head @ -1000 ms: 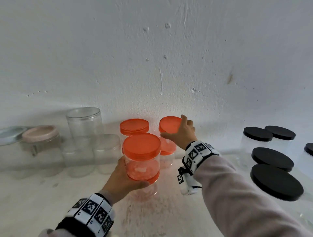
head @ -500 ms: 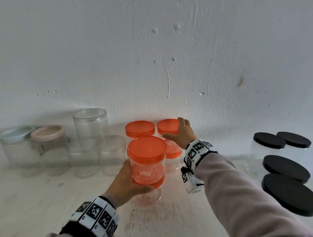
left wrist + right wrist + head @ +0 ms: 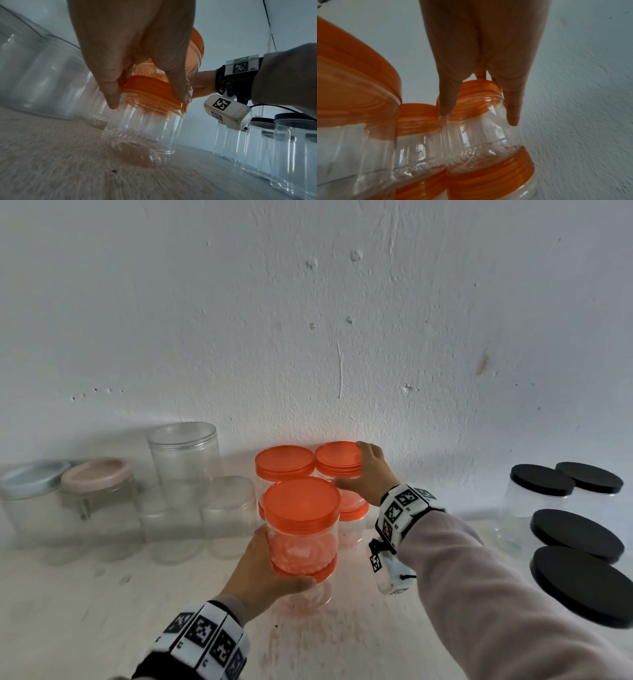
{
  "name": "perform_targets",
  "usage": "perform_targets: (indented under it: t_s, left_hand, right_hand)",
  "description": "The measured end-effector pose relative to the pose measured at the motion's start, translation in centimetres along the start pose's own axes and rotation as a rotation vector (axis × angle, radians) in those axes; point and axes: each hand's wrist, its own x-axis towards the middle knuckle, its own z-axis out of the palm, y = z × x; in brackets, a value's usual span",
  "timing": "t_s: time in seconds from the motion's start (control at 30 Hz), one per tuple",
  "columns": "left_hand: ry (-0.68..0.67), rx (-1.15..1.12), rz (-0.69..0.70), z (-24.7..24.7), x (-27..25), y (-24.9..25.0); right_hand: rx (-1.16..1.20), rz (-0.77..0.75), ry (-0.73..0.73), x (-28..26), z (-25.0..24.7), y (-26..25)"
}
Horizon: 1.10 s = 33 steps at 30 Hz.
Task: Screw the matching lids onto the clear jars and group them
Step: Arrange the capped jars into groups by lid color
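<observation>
At the front centre of the head view, my left hand (image 3: pixel 262 566) grips a stack of two clear jars with orange lids. The upper jar (image 3: pixel 301 508) sits on the lower jar's lid (image 3: pixel 150 89), where my thumb and fingers (image 3: pixel 111 94) reach down. The lower jar (image 3: pixel 137 135) stands on the table. Behind it, by the wall, my right hand (image 3: pixel 369 474) grips the top jar (image 3: pixel 477 121) of a second orange-lidded stack (image 3: pixel 337 458) just under its lid. A third orange-lidded stack (image 3: pixel 284 462) stands right beside it on the left.
To the left stand several clear-lidded jars (image 3: pixel 185 453), a pink-lidded jar (image 3: pixel 97 474) and a pale blue-lidded jar (image 3: pixel 29 479). Several black-lidded jars (image 3: pixel 541 484) stand at the right. The white wall (image 3: pixel 342 337) rises directly behind the jars.
My right hand has slid its orange-lidded stack left and back until it stands against the neighbouring orange stack. My left hand's stack has moved slightly closer to that pair.
</observation>
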Motion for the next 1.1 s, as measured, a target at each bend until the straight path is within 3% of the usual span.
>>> perform_targets:
  t_s: [0.27,0.6,0.83,0.93,1.1]
  left_hand:
    - [0.003,0.055,0.04,-0.1,-0.2,0.0]
    - [-0.046,0.048,-0.045,0.0,-0.4,-0.4]
    - [0.031,0.111,-0.105,1.3,-0.3,0.5]
    - [0.031,0.143,-0.083,3.3,0.0,1.3]
    - [0.045,0.18,-0.002,6.6,0.9,3.0]
  right_hand:
    - [0.052,-0.005,0.059,-2.0,-0.2,-0.1]
    - [0.165,-0.125,0.384,-14.4,-5.9,0.6]
    - [0.064,0.038,0.497,-21.4,-11.4,5.6]
    - [-0.01,0.102,0.459,-22.7,-12.8,8.1]
    - [-0.164,0.204,0.202,-23.2,-13.7,10.8]
